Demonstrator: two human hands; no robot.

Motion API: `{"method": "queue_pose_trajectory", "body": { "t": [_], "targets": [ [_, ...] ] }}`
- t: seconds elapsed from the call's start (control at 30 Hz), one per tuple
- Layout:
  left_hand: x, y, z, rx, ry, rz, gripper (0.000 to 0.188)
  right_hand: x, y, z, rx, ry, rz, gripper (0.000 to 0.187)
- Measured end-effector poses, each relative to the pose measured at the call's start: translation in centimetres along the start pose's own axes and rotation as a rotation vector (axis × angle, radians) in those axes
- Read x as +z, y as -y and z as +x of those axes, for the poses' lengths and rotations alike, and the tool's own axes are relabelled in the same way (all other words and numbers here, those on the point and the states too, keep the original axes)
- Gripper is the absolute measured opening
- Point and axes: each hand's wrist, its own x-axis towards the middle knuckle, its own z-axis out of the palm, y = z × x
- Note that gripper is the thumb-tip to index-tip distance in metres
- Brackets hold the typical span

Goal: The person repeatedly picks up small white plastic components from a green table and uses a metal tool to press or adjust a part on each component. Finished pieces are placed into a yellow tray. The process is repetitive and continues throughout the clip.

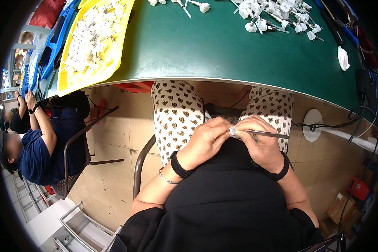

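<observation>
Over my lap, in front of my body, my two hands meet with fingertips close together. My left hand (210,137) is closed, pinching a small white piece (232,131) that my fingers mostly cover. My right hand (259,142) is closed on slim dark tweezers (268,134), whose flat back end sticks out to the right. The tips of the tweezers are hidden by my fingers at the white piece. Loose white pieces with thin stems (281,14) lie in a heap on the green table at the far right.
A yellow tray (121,54) full of similar small white pieces stands on the green table (189,52) at the left. A crumpled white item (343,58) lies near the right edge, beside black cables. To my left, a person in dark blue (46,143) sits on a chair.
</observation>
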Motion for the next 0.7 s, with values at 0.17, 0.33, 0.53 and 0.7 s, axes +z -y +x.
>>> {"method": "queue_pose_trajectory", "body": {
  "t": [0.17, 0.33, 0.53, 0.7],
  "targets": [
    [-0.11, -0.47, 0.35, -0.024, -0.030, -0.045, 0.017, 0.63, -0.26, -0.74, 0.036, -0.140, 0.116, 0.010],
    [-0.14, -0.50, 0.42, -0.011, -0.030, -0.027, 0.017, 0.58, 0.06, -0.50, 0.043, -0.133, 0.108, 0.009],
    [-0.05, -0.42, 0.37, -0.015, -0.032, -0.031, 0.017, 0.55, -0.06, -0.50, 0.034, -0.131, 0.086, 0.008],
    [-0.11, -0.47, 0.35, -0.015, -0.029, -0.021, 0.017, 0.56, -0.10, -0.52, 0.063, -0.116, 0.088, 0.007]
  ]
}}
